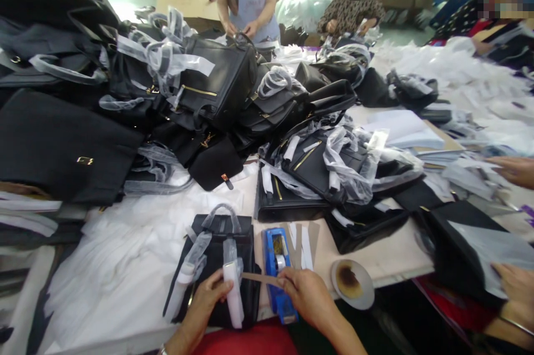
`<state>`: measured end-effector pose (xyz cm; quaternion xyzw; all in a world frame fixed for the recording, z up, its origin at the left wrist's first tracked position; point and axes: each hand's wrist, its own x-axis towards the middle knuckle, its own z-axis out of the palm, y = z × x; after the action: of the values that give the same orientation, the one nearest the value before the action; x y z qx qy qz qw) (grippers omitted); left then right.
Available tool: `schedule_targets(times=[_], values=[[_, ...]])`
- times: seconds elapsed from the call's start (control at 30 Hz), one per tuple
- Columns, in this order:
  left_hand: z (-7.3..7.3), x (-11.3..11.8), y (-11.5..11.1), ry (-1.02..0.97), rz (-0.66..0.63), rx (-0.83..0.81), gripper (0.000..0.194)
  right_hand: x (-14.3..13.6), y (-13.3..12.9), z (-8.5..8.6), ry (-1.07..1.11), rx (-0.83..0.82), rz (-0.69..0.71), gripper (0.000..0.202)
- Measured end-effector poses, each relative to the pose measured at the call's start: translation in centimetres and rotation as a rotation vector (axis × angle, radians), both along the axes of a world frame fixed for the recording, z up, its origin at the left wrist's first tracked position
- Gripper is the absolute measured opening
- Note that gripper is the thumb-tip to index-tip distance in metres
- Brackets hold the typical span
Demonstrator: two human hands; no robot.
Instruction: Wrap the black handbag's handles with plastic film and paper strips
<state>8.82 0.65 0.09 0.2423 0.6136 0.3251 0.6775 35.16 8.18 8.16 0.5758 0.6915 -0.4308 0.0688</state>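
Observation:
A black backpack (212,243) lies on the table in front of me, its handle and shoulder straps wrapped in clear film and white sheet. My left hand (208,295) is closed at the edge of the white-wrapped right strap (232,294), thumb and fingers pinching it. My right hand (307,295) pinches one end of a narrow brown strip (261,278), whose other end reaches that strap. Just under the strip, a blue tape dispenser (275,252) with a roll in it stands beside the backpack, partly covered by my right hand.
More brown and white strips (306,243) lie behind the dispenser. A round stained dish (352,284) sits at the table edge. Black bags (221,82) are heaped across the back, white sheets (112,255) spread at left. Co-workers stand opposite; another person's hand (517,285) is at right.

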Motion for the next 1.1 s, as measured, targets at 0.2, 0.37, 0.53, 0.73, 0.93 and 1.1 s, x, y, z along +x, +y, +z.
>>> schedule_targets(times=[0.2,0.37,0.53,0.73,0.93,1.1], values=[[0.8,0.6,-0.1,0.035,0.044,-0.038,0.05,-1.6,0.3,-1.4,0.087,-0.075,-0.01,0.023],[1.3,1.4,0.1,0.103,0.133,-0.042,0.053,-1.8,0.8,-1.8,0.099,-0.119,-0.016,0.023],[1.3,2.0,0.4,0.103,0.21,-0.064,0.052,-1.7,0.6,-2.6,0.172,-0.189,-0.072,0.026],[1.0,1.9,0.2,0.112,0.204,-0.103,0.051,-2.8,0.1,-3.5,0.223,-0.297,-0.095,0.025],[0.9,2.1,0.4,0.133,0.199,-0.143,0.052,-2.0,-0.1,-3.4,0.233,-0.353,-0.142,0.026],[1.1,2.1,0.5,0.122,0.197,-0.169,0.06,-3.4,-0.7,-4.1,0.293,-0.461,-0.198,0.027]])
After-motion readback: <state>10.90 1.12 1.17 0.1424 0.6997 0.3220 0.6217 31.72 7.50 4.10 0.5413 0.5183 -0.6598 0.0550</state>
